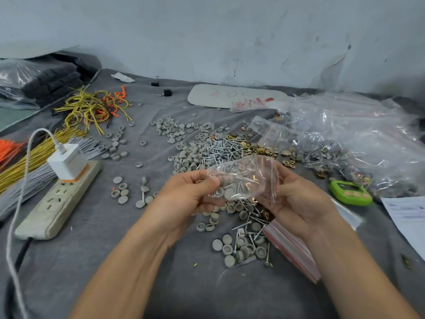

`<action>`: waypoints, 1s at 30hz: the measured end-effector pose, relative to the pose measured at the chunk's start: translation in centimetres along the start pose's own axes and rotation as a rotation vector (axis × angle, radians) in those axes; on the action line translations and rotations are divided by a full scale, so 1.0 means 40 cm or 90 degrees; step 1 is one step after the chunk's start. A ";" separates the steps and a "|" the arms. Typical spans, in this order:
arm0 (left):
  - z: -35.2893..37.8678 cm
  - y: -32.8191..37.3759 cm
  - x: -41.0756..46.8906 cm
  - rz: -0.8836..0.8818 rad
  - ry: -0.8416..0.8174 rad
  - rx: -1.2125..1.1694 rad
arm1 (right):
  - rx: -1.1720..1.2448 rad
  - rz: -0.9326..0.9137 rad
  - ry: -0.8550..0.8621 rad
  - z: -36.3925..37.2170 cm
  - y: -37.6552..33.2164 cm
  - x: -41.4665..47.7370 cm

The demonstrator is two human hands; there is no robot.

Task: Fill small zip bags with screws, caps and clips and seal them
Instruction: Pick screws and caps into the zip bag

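Clear-plastic zip bag [243, 180], already filled, is held sideways above the parts pile [243, 247], left hand [188, 194] pinching its 9 o'clock end, right hand [299, 203] pinching the 3 o'clock zip edge, likely for sealing.

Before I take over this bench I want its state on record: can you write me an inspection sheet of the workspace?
Surface: grey cloth, creased.
Job's things: zip bag, partly filled, held up; loose caps, screws and clips; stack of empty bags; clear sack of filled bags.
Clutter: wire ties, green timer, paper.
Hands: left hand and right hand both pinch the zip bag.
Cables: white cord from charger in power strip.
Surroundings: scuffed wall behind.
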State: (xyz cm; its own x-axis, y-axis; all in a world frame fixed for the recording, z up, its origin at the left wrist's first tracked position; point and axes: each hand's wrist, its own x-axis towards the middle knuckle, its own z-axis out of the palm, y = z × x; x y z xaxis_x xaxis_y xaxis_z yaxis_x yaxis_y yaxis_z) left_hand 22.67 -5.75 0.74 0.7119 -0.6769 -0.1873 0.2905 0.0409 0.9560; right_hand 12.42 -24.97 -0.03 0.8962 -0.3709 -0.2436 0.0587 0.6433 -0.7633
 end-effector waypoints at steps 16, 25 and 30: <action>0.053 -0.024 -0.004 -0.093 -0.031 -0.062 | 0.002 0.000 0.044 -0.051 -0.042 -0.073; 0.048 -0.024 -0.016 -0.084 -0.082 -0.065 | -0.056 -0.014 0.110 -0.054 -0.045 -0.051; 0.039 -0.020 -0.029 -0.081 -0.061 -0.067 | -0.087 -0.019 0.110 -0.042 -0.038 -0.039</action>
State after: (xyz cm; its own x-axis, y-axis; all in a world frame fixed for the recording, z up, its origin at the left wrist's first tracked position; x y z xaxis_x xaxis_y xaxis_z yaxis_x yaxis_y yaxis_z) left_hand 20.59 -6.14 0.57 0.6031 -0.7477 -0.2778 0.4424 0.0237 0.8965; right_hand 10.18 -26.50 0.49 0.8056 -0.5048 -0.3102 0.0132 0.5387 -0.8424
